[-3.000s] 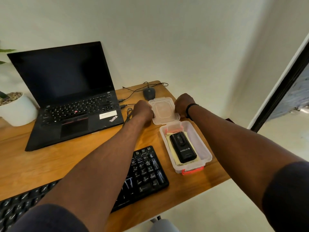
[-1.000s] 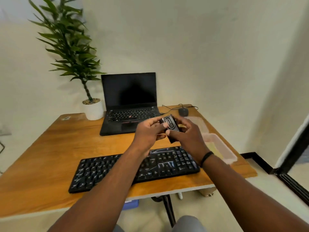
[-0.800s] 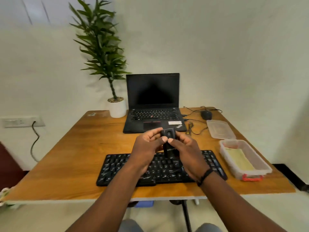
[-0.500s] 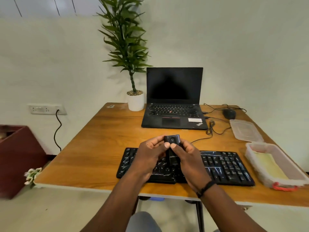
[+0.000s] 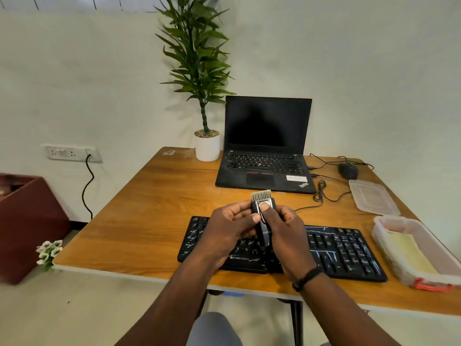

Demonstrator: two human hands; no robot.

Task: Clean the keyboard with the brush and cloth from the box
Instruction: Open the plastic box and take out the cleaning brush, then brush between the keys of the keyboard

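Both hands are holding the brush upright above the keyboard, the left hand pinching its side and the right hand curling round it, thumb pressing its face, bristles pointing far.

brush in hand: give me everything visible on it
The brush is a small black block that looks like plastic, with a grey oval slider on its face and a row of pale bristles sticking out of the far end. It is held above the black keyboard, bristles pointing away from the person. The left hand grips its left side; the right hand holds the right side, thumb on the slider. Its lower end is hidden between the hands.
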